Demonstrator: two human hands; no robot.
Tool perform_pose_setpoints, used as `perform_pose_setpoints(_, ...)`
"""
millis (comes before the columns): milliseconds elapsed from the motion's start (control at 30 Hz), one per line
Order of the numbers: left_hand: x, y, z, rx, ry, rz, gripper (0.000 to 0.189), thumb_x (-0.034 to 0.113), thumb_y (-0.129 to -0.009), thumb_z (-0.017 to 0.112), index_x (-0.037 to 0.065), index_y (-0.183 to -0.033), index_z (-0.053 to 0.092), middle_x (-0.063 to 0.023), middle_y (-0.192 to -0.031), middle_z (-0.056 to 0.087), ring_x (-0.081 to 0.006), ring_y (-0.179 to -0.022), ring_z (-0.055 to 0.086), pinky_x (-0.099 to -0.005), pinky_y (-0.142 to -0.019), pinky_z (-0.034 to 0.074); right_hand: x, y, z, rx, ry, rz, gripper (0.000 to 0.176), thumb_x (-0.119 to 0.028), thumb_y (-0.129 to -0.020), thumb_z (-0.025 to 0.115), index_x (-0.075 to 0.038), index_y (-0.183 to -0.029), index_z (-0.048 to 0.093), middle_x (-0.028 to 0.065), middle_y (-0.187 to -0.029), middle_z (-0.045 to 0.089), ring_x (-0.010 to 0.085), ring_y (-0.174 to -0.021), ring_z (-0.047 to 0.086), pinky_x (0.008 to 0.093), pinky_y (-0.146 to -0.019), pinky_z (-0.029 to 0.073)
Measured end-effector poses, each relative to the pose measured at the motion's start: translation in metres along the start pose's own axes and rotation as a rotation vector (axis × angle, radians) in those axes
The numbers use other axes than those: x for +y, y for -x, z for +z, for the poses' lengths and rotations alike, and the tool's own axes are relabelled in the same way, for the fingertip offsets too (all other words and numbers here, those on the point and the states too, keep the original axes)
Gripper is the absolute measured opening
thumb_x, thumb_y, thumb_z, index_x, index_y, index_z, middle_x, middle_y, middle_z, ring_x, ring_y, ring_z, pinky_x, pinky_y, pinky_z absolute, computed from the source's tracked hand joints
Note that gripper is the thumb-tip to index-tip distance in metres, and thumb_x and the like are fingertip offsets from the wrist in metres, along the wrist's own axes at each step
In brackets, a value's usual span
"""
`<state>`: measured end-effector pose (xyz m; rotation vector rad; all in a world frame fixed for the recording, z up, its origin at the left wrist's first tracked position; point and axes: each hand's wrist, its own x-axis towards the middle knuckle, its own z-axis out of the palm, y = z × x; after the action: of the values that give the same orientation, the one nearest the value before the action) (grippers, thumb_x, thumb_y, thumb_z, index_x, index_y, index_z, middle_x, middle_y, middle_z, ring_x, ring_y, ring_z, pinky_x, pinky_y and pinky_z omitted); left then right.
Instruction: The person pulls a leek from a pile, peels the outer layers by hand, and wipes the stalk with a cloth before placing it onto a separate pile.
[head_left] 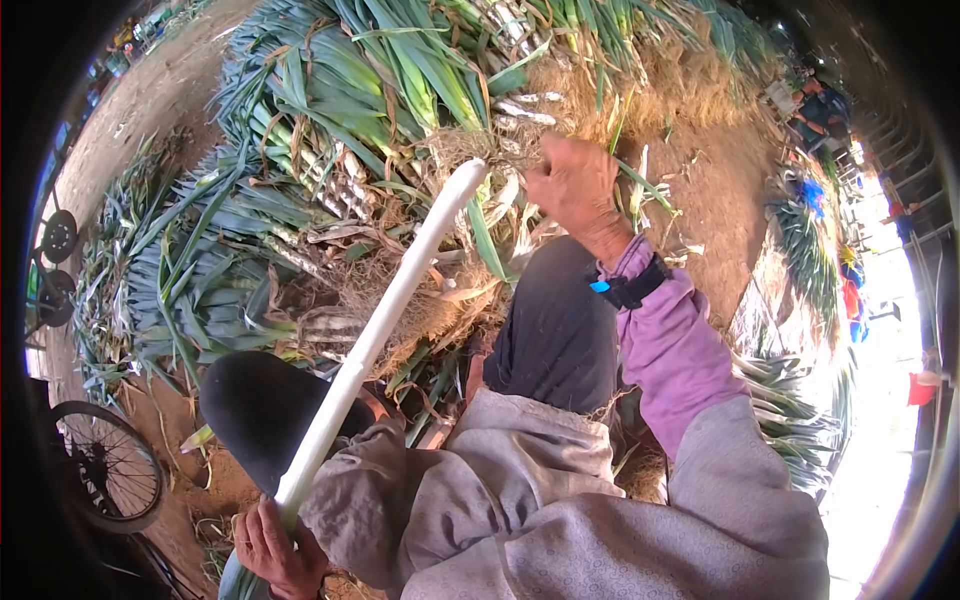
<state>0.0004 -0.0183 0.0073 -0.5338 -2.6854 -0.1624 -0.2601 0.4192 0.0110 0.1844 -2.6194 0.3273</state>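
A long leek (pixel 385 310) slants across the view, its white root end up at the centre and its green leaves at the lower left. My left hand (pixel 278 548) is wrapped round the leek where the leaves begin. Beyond the root end, just to its right and apart from it, is my right hand (pixel 578 185), fingers curled; what they hold, if anything, is too small to tell. Thin roots (pixel 470 148) spread beside the leek's tip and my right fingers.
Piled leeks (pixel 330 90) fill the top and left. More leeks (pixel 790 420) lie at the right. A bicycle wheel (pixel 108 465) stands at the lower left. Bare soil (pixel 715 190) shows right of my right hand. A red container (pixel 921 389) is at the far right.
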Motion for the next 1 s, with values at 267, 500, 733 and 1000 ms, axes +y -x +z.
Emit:
perform_pose_setpoints(267,0.007,-0.004,-0.007,0.027,-0.179,0.040,0.041,-0.003,-0.077,0.059,-0.009,-0.117,0.055,-0.0261,-0.098,0.061,-0.0418,-0.080,0.059,-0.0495,-0.072,0.047,-0.011,0.005,-0.016,-0.427,-1.164,0.381,0.062,-0.022,-0.077,0.067,0.020,-0.115,0.042,0.0305,-0.100,0.059,0.0279,-0.073,0.070,0.0316,-0.055,0.059)
perform_pose_setpoints(500,0.019,-0.024,-0.024,0.117,-0.390,0.142,0.017,0.007,-0.086,0.060,-0.007,-0.094,0.067,-0.0171,-0.084,0.067,-0.0305,-0.072,0.064,-0.0388,-0.066,0.053,-0.021,0.011,0.001,-0.425,-1.437,0.421,0.040,-0.008,-0.081,0.064,0.015,-0.103,0.040,0.0246,-0.092,0.062,0.0285,-0.069,0.070,0.0375,-0.058,0.062)
perform_pose_setpoints(733,0.028,-0.036,-0.029,0.134,-0.456,0.195,0.018,0.006,-0.087,0.058,-0.010,-0.091,0.066,-0.0180,-0.080,0.066,-0.0299,-0.069,0.063,-0.0358,-0.062,0.053,-0.024,0.017,-0.009,-0.384,-1.469,0.415,0.032,-0.009,-0.082,0.063,0.013,-0.098,0.046,0.0215,-0.087,0.064,0.0273,-0.068,0.070,0.0392,-0.058,0.061)
perform_pose_setpoints(1000,0.031,-0.035,-0.032,0.145,-0.579,0.216,0.019,0.009,-0.088,0.058,-0.008,-0.088,0.067,-0.0159,-0.076,0.065,-0.0287,-0.068,0.063,-0.0352,-0.063,0.052,-0.029,0.022,-0.018,-0.287,-1.471,0.398,0.024,-0.010,-0.079,0.063,0.010,-0.084,0.050,0.0206,-0.076,0.065,0.0246,-0.059,0.068,0.0366,-0.053,0.060)
